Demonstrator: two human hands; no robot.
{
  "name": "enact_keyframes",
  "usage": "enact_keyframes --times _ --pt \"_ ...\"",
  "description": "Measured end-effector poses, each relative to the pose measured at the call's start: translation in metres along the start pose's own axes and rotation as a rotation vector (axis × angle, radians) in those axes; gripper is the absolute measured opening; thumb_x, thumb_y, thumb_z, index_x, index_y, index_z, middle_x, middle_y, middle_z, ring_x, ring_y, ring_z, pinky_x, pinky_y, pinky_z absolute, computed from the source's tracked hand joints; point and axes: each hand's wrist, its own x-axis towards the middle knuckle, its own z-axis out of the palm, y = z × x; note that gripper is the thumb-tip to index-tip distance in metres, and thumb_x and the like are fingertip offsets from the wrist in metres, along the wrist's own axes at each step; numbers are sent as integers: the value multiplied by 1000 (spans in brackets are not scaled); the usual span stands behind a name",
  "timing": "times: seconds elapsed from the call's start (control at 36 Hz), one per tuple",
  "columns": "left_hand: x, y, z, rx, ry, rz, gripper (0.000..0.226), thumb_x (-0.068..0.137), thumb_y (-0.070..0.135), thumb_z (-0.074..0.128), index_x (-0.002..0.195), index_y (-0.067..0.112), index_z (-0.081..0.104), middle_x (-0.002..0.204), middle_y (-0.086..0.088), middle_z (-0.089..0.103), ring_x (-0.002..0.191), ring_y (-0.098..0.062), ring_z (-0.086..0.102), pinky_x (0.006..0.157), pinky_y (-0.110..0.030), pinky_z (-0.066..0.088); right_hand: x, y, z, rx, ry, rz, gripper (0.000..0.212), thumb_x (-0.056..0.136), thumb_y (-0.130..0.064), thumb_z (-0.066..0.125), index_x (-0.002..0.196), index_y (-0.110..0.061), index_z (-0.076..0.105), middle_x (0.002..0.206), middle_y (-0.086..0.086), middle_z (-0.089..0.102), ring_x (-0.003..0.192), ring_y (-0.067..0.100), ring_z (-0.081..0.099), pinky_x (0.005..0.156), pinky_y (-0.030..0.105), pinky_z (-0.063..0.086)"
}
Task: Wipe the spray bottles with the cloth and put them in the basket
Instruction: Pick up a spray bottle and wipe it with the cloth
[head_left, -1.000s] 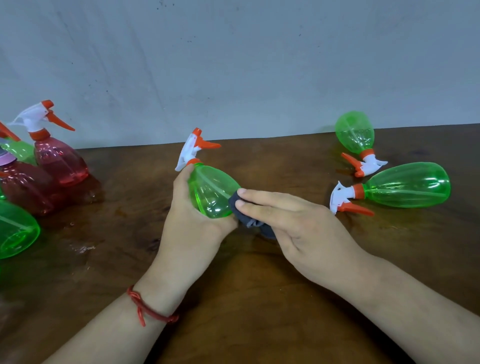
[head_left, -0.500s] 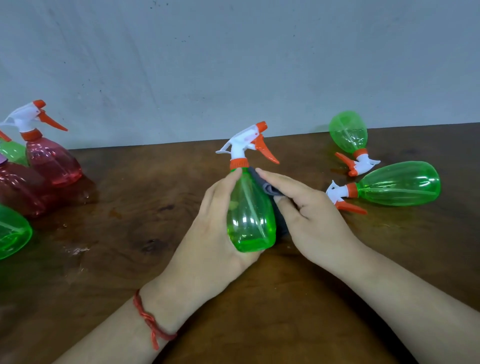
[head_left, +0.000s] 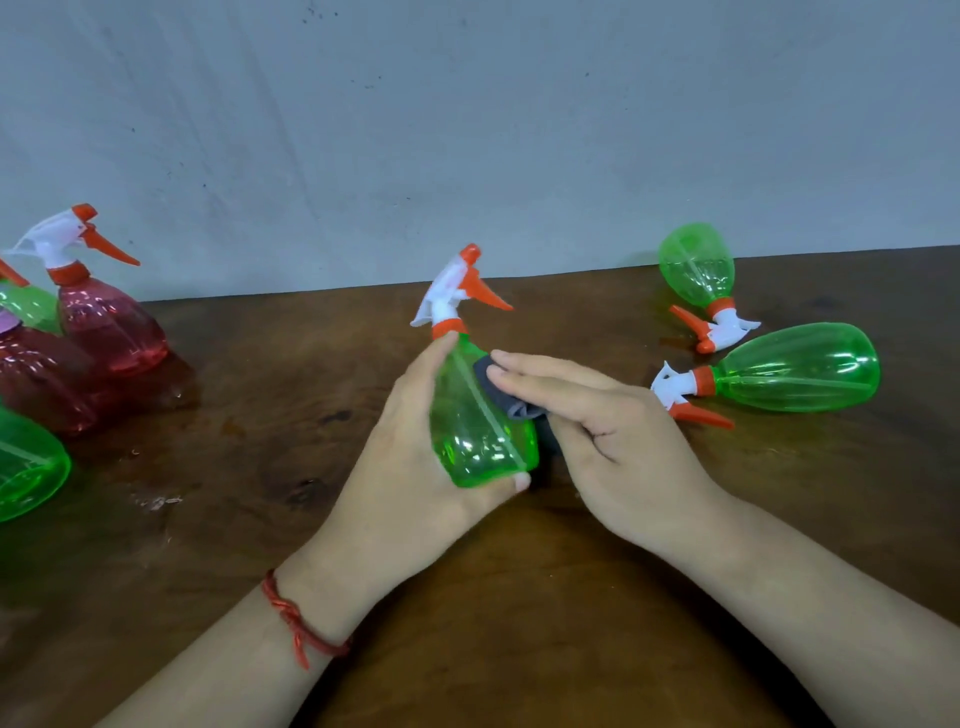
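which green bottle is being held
The middle green bottle, gripped by the left hand, nozzle up; the two green bottles at right lie on their sides.

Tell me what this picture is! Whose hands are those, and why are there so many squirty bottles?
The camera sits on a person's head, looking down, so you see their own two hands. The left hand grips a green spray bottle. The right hand presses a dark grey cloth against it with flat fingers, wiping it. Everything is on a wooden table. To the right, a far green bottle and a near green bottle lie on their sides. A red spray bottle stands on the left, with others beside it. No basket shows.
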Motion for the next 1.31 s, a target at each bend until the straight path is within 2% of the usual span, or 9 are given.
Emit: enact_keyframes --times 0.11,0.19,0.39,0.47,0.58,0.69,0.86,1.0,1.31 --pt "4 2 -5 -127 118 -118 119 68 21 102 163 32 32 132 21 66 123 4 65 97 -11 52 -2 -5 -1 -134 -93 -67 55 101 4 45 145 -23 65 154 -13 56 144 3 49 120 26 41" --pt "7 2 -5 -189 156 -173 117 68 14 102 160 32 32 119 24 70 110 4 70 86 -9 52 -2 -6 -1 -196 -152 -91 51 104 -5 41 145 -24 65 154 -14 56 144 6 49 119 30 43" --pt "3 5 -5 -177 83 -132 112 71 13 100 159 34 34 127 22 66 118 4 66 91 -9 52 -3 -3 -2 -148 -100 -57 55 104 1 41 147 -24 62 155 -12 55 145 3 47 120 27 40" --pt "-2 10 -2 -140 12 -66 112 70 12 100 158 36 35 132 32 58 127 5 61 97 -7 48 1 2 -1 1 -27 35 57 103 13 45 145 -20 65 153 -12 57 144 1 47 122 24 37" --pt "-8 15 0 -133 -101 3 115 71 15 101 159 40 31 144 23 55 134 -7 61 104 -18 51 8 3 -9 302 47 249 52 103 12 47 135 -20 71 139 -15 68 137 0 55 121 30 39" --pt "-11 19 -2 -168 -167 64 119 73 4 98 163 33 25 144 19 55 133 -13 63 101 -19 53 9 0 -14 456 116 257 48 100 16 46 129 -10 74 134 -5 73 134 10 61 119 34 43" --pt "-9 19 -1 -55 -147 110 122 68 19 102 163 28 26 146 32 46 137 -2 56 105 -10 45 3 -1 -7 289 131 164 50 101 16 46 129 -15 75 138 -9 69 137 7 57 116 25 43" --pt "-7 16 1 -49 -98 110 120 66 25 103 162 30 31 152 22 48 143 -9 53 111 -15 45 1 -1 -3 184 102 110 50 103 14 46 133 -16 73 143 -9 66 140 7 55 118 30 44" --pt "1 4 -2 -123 165 -94 116 63 29 104 156 36 36 137 16 61 124 -2 64 94 -8 50 -5 -6 -2 -35 -49 -69 52 101 8 46 138 -19 71 150 -7 61 141 6 54 117 34 47"
